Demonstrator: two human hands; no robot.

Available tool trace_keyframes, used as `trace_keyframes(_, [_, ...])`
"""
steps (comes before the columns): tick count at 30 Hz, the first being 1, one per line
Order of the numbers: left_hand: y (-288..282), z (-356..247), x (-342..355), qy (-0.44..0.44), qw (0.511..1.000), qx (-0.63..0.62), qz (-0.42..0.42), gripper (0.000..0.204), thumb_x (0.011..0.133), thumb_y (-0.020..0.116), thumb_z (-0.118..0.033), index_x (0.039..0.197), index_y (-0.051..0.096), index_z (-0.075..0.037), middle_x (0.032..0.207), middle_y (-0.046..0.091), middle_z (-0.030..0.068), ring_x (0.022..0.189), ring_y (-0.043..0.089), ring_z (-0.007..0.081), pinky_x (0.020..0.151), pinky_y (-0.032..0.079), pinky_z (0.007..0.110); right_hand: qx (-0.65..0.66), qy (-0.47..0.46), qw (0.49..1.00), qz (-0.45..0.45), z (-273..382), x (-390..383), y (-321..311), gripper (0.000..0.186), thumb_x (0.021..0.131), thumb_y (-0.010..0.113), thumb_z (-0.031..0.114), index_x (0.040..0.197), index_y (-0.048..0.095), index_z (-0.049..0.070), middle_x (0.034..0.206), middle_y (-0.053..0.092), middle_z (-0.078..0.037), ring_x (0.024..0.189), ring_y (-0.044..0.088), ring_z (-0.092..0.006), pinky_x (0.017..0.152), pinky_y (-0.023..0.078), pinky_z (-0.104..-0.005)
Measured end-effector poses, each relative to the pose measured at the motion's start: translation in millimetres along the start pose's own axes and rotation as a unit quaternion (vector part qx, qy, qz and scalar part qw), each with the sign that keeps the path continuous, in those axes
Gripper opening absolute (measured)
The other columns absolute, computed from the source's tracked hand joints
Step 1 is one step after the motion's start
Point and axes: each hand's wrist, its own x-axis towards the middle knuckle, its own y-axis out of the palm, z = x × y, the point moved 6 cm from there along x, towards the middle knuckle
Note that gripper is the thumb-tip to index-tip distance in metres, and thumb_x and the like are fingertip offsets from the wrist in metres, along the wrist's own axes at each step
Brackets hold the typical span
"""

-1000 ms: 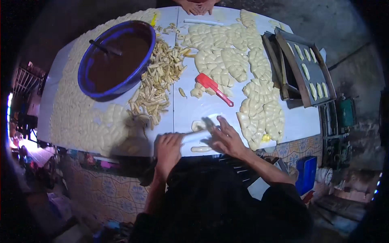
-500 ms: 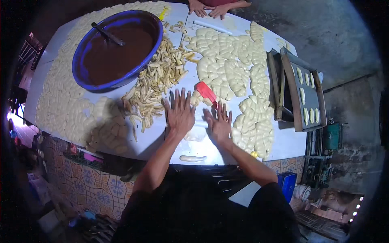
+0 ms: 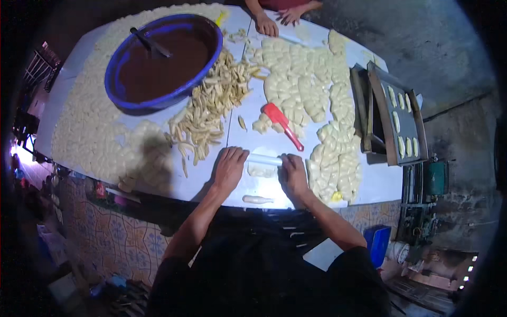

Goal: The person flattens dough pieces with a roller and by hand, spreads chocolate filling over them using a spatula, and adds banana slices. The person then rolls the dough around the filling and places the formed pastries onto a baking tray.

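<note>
My left hand (image 3: 231, 168) and my right hand (image 3: 293, 173) are closed on the two ends of a white rolling pin (image 3: 264, 159). A thin flattened piece of dough (image 3: 261, 171) lies on the table just on the near side of the pin. Closer to the front edge is a filled dough roll (image 3: 257, 199). Beyond my right hand rests a red spatula (image 3: 282, 126), its handle slanting toward me. One banana slice (image 3: 242, 122) lies alone, left of the spatula. Many cut dough pieces (image 3: 334, 161) sit to the right of my right hand.
A blue basin (image 3: 113, 94) of brown filling, with a dark-handled utensil (image 3: 150, 43), stands far left beside piled banana slices (image 3: 203, 113). More dough (image 3: 90, 124) covers the left side. Trays (image 3: 392, 140) with dough rolls are at right. A co-worker's hands (image 3: 275, 22) work at the far edge.
My hands have drawn back toward me and gone from spread fingers to gripping the rolling pin. A banana slice now lies apart. One co-worker's hand has moved onto another rolling pin.
</note>
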Motion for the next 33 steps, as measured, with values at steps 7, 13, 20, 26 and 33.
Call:
trace_keyframes(7, [0.3, -6.7, -75.9, -0.100, 0.991, -0.088, 0.028, 0.041, 0.081, 0.069, -0.012, 0.120, 0.066, 0.001, 0.115, 0.067, 0.0140, 0.116, 0.058, 0.0325, 0.107, 0.041, 0.048, 0.177, 0.109, 0.974, 0.091, 10.5, -47.9, -3.4, 0.028, 0.087, 0.069, 0.015, 0.112, 0.069, 0.004, 0.095, 0.067, -0.015, 0.079, 0.063, -0.0308, 0.070, 0.052, -0.0410])
trace_keyframes(13, [17.9, -16.9, 15.8, -0.130, 0.981, 0.145, 0.021, 0.077, 0.097, 0.054, -0.052, 0.155, 0.040, -0.005, 0.165, 0.032, 0.0118, 0.155, 0.022, 0.0325, 0.119, 0.010, 0.069, -0.136, 0.037, 0.990, 0.023, -2.6, 3.4, 3.1, 0.033, 0.098, 0.059, 0.031, 0.126, 0.071, 0.018, 0.122, 0.056, -0.017, 0.108, 0.052, -0.0361, 0.094, 0.040, -0.0490])
trace_keyframes(20, [17.7, 18.5, 125.4, -0.144, 0.969, 0.177, -0.095, 0.070, 0.100, 0.052, -0.043, 0.159, 0.033, -0.010, 0.161, 0.036, 0.0209, 0.151, 0.029, 0.0364, 0.119, 0.017, 0.067, -0.145, 0.122, 0.982, 0.008, -38.4, 75.1, 3.9, 0.034, 0.098, 0.056, 0.032, 0.126, 0.072, 0.020, 0.134, 0.049, -0.024, 0.118, 0.047, -0.0416, 0.101, 0.035, -0.0529])
trace_keyframes(26, [34.5, -34.3, 88.0, 0.114, 0.991, 0.052, 0.041, 0.067, 0.090, 0.060, -0.014, 0.154, 0.040, -0.007, 0.138, 0.060, 0.0200, 0.118, 0.061, 0.0345, 0.100, 0.047, 0.047, -0.013, 0.132, 0.990, 0.041, -91.4, 118.5, 6.2, 0.032, 0.084, 0.076, 0.023, 0.110, 0.073, 0.005, 0.106, 0.065, -0.019, 0.102, 0.058, -0.0369, 0.090, 0.049, -0.0459])
trace_keyframes(33, [-7.7, -3.4, 23.0, -0.038, 0.997, 0.043, -0.044, 0.061, 0.082, 0.060, -0.005, 0.142, 0.058, -0.011, 0.117, 0.068, 0.0135, 0.109, 0.065, 0.0273, 0.089, 0.053, 0.041, -0.075, 0.041, 0.990, 0.111, -85.6, 136.1, 20.9, 0.025, 0.083, 0.074, 0.024, 0.097, 0.069, 0.003, 0.096, 0.067, -0.018, 0.101, 0.059, -0.0401, 0.088, 0.049, -0.0521])
